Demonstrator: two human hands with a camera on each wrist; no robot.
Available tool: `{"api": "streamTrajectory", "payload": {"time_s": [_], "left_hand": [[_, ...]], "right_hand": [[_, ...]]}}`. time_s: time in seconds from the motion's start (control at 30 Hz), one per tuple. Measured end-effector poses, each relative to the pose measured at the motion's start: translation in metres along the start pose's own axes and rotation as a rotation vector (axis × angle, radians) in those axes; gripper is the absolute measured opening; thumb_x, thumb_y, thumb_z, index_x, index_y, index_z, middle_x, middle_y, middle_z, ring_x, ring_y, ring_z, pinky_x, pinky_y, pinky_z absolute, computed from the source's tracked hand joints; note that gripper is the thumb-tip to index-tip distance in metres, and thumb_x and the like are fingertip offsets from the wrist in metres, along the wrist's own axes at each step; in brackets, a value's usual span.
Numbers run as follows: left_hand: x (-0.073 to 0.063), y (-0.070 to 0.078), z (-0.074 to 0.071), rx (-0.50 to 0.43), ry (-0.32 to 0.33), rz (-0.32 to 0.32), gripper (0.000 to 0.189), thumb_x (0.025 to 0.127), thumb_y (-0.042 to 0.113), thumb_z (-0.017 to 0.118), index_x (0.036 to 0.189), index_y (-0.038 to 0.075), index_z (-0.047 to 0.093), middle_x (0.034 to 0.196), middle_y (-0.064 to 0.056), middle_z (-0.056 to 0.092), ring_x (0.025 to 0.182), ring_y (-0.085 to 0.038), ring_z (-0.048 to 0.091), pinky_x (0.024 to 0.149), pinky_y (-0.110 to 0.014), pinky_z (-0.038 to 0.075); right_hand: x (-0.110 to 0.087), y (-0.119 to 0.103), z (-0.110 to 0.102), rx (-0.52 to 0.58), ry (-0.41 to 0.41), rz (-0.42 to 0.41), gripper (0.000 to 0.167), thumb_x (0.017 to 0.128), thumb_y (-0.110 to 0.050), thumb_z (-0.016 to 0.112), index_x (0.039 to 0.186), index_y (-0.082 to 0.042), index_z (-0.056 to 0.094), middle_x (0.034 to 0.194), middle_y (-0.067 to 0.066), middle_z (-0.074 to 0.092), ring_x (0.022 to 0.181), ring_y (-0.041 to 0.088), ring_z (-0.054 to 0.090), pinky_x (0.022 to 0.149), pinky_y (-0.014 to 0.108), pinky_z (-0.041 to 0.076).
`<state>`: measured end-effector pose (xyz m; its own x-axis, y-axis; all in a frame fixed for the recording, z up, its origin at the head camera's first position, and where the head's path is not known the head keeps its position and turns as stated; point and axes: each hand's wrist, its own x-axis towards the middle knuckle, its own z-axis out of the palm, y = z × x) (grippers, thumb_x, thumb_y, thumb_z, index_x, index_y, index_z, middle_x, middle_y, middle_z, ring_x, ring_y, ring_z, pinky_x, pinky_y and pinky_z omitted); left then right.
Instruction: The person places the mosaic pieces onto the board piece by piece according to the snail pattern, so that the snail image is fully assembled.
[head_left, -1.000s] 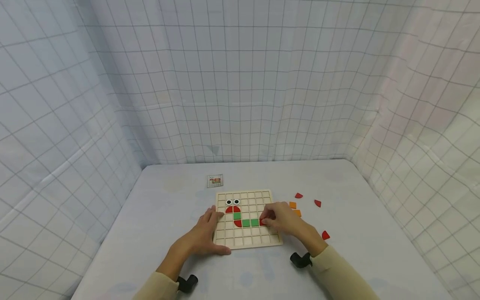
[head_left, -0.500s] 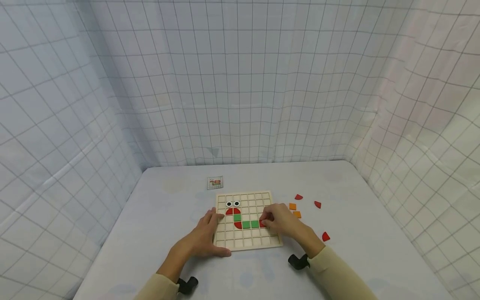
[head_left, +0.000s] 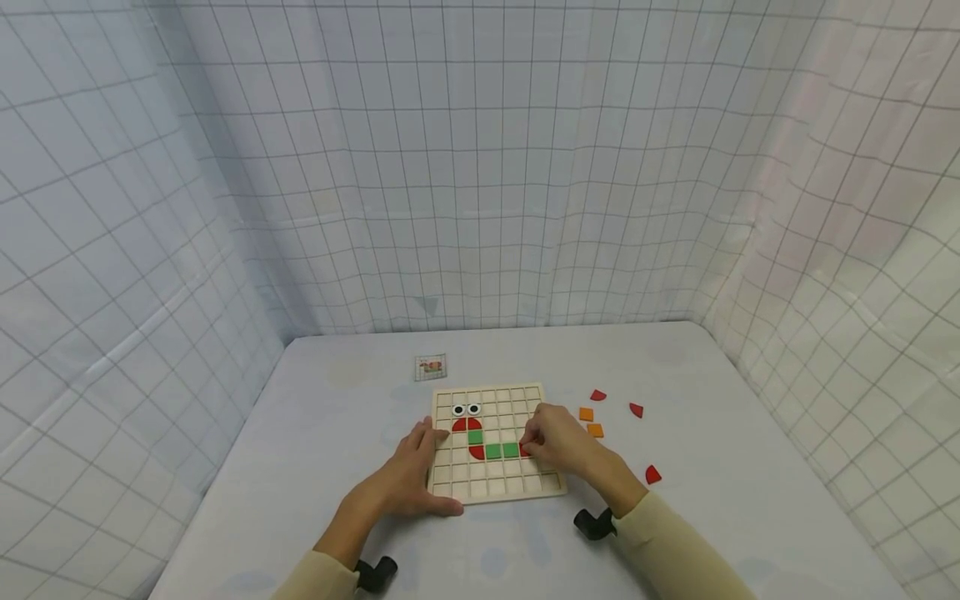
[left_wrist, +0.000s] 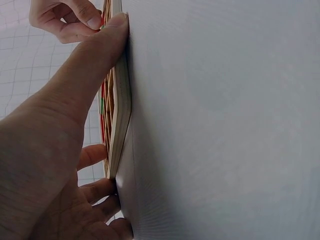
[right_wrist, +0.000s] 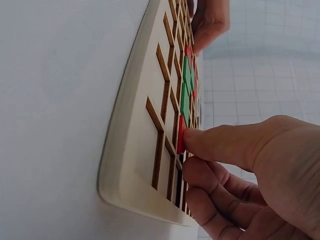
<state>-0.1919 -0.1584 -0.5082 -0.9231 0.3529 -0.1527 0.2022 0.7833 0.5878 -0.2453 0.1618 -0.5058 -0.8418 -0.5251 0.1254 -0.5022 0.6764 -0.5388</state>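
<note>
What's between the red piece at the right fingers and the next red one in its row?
Two green squares, side by side on the board, no other piece between; clearest in the head view.

Red tile (right_wrist: 181, 136) — on pale gridded board (head_left: 497, 487)

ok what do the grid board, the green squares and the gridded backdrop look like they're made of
Grid board: pale, matte wood, perhaps plywood; faint layered lines on its edge and brown-sided grid walls suggest it.
Green squares: painted wood or plastic; the even, smooth colour leaves it open.
Gridded backdrop: a thin, flexible sheet, cloth or plastic, judging by its soft folds.
</note>
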Motion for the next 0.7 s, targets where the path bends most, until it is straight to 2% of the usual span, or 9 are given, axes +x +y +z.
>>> {"api": "streamTrajectory", "payload": {"time_s": [0.23,0.7], "left_hand": [[-0.0002,-0.0013,-0.0004,0.004,0.006,0.006,0.125,0.079,0.054,0.109,0.173,0.005,0.040,0.192,-0.033,0.019,0.179,-0.056,0.023,0.136,-0.078,0.039],[-0.0003,-0.0009,0.0007,-0.006,-0.001,0.000,0.125,0.079,0.054,0.108,0.173,0.005,0.041,0.192,-0.033,0.018,0.179,-0.056,0.022,0.137,-0.077,0.037]], "right_hand": [[0.0016,-0.0009,-0.0005,0.008,0.016,0.009,0.017,0.097,0.001,0.090,0.085,-0.009,0.085,0.092,0.001,0.070,0.085,0.010,0.060,0.073,0.022,0.054],[-0.0027,0.0065,-0.0019,0.062,0.009,0.040,0.010,0.102,-0.006,0.089,0.094,-0.013,0.089,0.098,-0.003,0.074,0.088,0.009,0.061,0.077,0.021,0.055]]}}
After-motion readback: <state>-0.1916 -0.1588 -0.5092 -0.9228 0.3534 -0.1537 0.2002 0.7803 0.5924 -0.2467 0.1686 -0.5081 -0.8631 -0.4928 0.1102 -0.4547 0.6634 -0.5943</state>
